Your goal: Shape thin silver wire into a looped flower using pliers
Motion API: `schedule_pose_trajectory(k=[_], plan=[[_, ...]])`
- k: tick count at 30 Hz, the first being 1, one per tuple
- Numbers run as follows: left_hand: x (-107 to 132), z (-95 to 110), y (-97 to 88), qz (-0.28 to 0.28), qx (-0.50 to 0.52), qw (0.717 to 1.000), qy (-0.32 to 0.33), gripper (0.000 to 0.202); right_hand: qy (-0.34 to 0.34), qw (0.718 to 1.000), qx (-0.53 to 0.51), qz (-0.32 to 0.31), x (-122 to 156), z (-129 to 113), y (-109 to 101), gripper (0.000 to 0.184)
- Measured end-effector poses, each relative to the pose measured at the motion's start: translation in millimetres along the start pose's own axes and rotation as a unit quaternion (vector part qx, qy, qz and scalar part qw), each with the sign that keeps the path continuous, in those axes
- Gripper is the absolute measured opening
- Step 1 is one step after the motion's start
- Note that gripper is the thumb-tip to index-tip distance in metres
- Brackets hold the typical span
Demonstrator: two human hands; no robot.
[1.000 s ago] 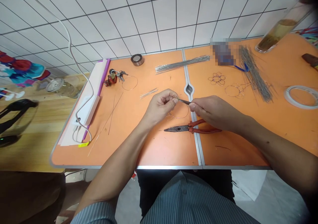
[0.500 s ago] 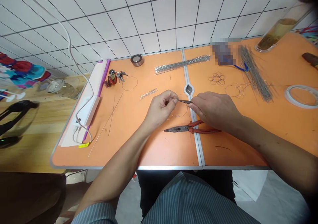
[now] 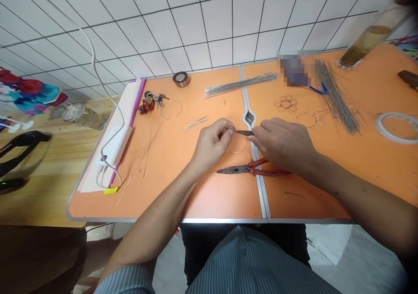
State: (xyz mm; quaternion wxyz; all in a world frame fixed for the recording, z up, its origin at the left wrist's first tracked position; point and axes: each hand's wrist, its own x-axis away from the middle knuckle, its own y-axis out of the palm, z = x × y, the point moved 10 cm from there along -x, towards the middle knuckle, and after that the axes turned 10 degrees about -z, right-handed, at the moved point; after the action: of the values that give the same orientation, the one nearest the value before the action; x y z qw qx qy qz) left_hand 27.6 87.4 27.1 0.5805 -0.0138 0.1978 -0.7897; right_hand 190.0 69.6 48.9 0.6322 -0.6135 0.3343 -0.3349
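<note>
"What's closest in?"

"The person's left hand [image 3: 211, 145] and right hand [image 3: 282, 145], almost meeting above the orange table [image 3: 163, 198]. The left fingers [image 3: 226, 130] are pinched tightly together at the top of a thin wire ring [image 3: 241, 150], whose fine, springy curve drops just below them, though I can't tell if it touches the tabletop"

"And the right hand?"

"Its fingers are closed around a slim, dark pointed tool [image 3: 244, 132], and the tip sits just beside the left fingertips. Whether it's clamped on the wire is too small to tell"

"What makes that hold work well?"

"Pinching right beside the tip, so the soft wire bends only there, with both hands close together for steadiness"

"What's under them?"

"Long-nosed pliers [image 3: 248, 169], closed, with rough, dark steel and red handles"

"Farther off?"

"A looped wire flower [image 3: 285, 103], a bundle of straight silvery rods [image 3: 240, 85], a loose wire hoop [image 3: 171, 109], keys [image 3: 156, 100] and a wide white tape roll [image 3: 396, 128]"
</note>
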Motion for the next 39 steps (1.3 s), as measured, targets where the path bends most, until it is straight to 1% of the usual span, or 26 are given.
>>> schedule_pose_trajectory(k=[3,5,6,8,10,13,16,18,21,25,28,30,36,39], plan=[[-3.3,-3.9,-0.4,-0.012,0.087,0.996,-0.013,0.021,0.02,0.994,-0.098,-0.039,-2.6,9.2,1.5,0.043],[-5.7,-5.8,0.1,-0.022,0.149,0.988,-0.021,0.027,0.009,0.976,-0.209,-0.063,-3.2,13.5,4.3,0.045],[-6.5,-7.2,1.1,-0.027,0.184,0.982,-0.029,0.03,0.0,0.959,-0.275,-0.076,-3.2,14.7,6.4,0.047],[-7.0,-11.1,4.7,-0.036,0.263,0.963,-0.05,0.034,-0.017,0.913,-0.396,-0.099,-3.0,15.1,11.1,0.05],[-5.8,-15.4,9.8,-0.04,0.338,0.937,-0.077,0.035,-0.024,0.873,-0.473,-0.115,-2.9,14.3,15.8,0.051],[-2.9,-18.4,19.3,-0.047,0.432,0.894,-0.111,0.031,-0.023,0.833,-0.536,-0.135,-3.4,10.2,24.0,0.054],[-0.4,-17.4,28.6,-0.056,0.495,0.856,-0.139,0.025,-0.027,0.769,-0.617,-0.168,-2.8,0.4,33.8,0.057],[0.9,-16.8,32.9,-0.054,0.523,0.836,-0.157,0.021,-0.023,0.726,-0.661,-0.186,-1.5,-5.7,39.1,0.056],[2.9,-17.7,35.6,-0.04,0.548,0.816,-0.18,0.02,-0.015,0.678,-0.705,-0.207,0.6,-14.3,44.9,0.052],[4.6,-21.3,34.6,-0.021,0.553,0.811,-0.192,0.018,-0.025,0.621,-0.753,-0.214,0.5,-25.2,48.5,0.049],[5.2,-24.1,33.4,-0.012,0.546,0.817,-0.186,0.016,-0.018,0.586,-0.78,-0.217,0.2,-29.2,53.7,0.049],[4.9,-24.1,32.4,-0.007,0.541,0.823,-0.171,0.016,-0.012,0.568,-0.794,-0.218,0.2,-31.1,56.5,0.05],[5.0,-23.8,31.1,0.01,0.507,0.849,-0.145,0.021,-0.001,0.528,-0.824,-0.207,-0.5,-35.4,58.5,0.048],[4.2,-23.2,29.1,0.024,0.487,0.863,-0.134,0.019,0.001,0.513,-0.834,-0.202,-1.1,-37.0,59.0,0.047]])
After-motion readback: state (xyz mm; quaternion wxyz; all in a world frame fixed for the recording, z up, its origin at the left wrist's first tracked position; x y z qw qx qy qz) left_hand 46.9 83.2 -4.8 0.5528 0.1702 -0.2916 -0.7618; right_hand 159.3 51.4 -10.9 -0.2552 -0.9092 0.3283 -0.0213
